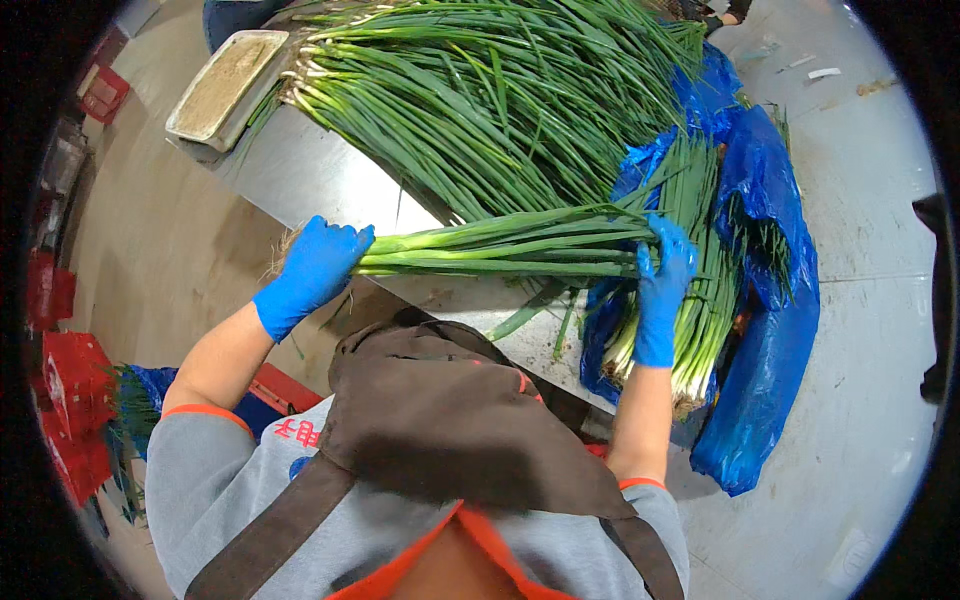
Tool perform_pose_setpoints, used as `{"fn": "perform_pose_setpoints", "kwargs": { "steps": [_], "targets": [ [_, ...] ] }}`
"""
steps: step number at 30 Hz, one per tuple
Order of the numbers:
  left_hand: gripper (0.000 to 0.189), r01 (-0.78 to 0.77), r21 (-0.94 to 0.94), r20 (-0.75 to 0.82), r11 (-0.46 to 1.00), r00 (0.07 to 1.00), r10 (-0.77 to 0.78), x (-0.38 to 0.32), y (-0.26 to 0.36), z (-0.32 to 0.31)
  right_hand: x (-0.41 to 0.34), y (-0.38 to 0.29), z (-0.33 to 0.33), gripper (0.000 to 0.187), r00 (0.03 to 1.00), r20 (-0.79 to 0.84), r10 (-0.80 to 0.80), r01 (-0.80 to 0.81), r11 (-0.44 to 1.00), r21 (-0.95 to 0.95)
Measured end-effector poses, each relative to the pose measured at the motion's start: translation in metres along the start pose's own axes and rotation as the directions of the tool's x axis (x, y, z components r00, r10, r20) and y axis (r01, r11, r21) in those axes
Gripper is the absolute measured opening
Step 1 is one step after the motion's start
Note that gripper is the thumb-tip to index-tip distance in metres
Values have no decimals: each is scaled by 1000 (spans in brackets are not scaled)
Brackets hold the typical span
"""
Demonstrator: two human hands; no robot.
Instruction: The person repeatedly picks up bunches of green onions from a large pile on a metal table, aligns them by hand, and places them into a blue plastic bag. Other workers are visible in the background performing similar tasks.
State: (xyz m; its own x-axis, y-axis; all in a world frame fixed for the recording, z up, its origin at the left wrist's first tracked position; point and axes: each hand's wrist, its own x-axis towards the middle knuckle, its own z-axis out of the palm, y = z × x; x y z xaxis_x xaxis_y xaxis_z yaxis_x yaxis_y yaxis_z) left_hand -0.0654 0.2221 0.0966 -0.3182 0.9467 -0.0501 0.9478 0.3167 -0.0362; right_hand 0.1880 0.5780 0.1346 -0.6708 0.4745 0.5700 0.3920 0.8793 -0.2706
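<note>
A bundle of green onions lies sideways between my hands. My left hand, in a blue glove, is closed round its pale root end, with the roots sticking out beyond the fist. My right hand, gloved in blue too, holds the leafy end with curled fingers. Beneath and beside the right hand, more green onions rest in an opened blue plastic bag, white ends towards me. A large heap of green onions covers the metal table beyond the bundle.
At the table's far left corner stands a rectangular tray with brownish contents. Loose leaves lie by the near edge. Red crates are on the floor at left. Another person's gloved hand shows at the top right.
</note>
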Motion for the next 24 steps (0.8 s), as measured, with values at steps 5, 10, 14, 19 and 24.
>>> {"fn": "perform_pose_setpoints", "kwargs": {
  "steps": [5, 10, 14, 19, 24],
  "targets": [
    [51, -36, 85, -47, 996, 998, 41, 2, -3, -4, -67, -86, 27, 17, 811, 570, 133, -558, 468, 685],
    [46, -68, 219, -65, 973, 994, 85, 5, -8, -20, -45, -123, 25, 28, 938, 343, 51, -277, 704, 654],
    [43, -126, 249, -76, 960, 986, 149, 14, -9, -37, 3, -146, 42, 39, 907, 232, -351, 297, 925, 237],
    [41, -162, 191, -35, 968, 985, 172, 18, -10, -46, 7, -153, 65, 27, 855, 227, -466, 450, 885, 121],
    [40, -158, 131, -67, 979, 984, 168, 15, -9, -41, 6, -161, 69, 16, 797, 418, -436, 486, 874, -15]
  ]
}}
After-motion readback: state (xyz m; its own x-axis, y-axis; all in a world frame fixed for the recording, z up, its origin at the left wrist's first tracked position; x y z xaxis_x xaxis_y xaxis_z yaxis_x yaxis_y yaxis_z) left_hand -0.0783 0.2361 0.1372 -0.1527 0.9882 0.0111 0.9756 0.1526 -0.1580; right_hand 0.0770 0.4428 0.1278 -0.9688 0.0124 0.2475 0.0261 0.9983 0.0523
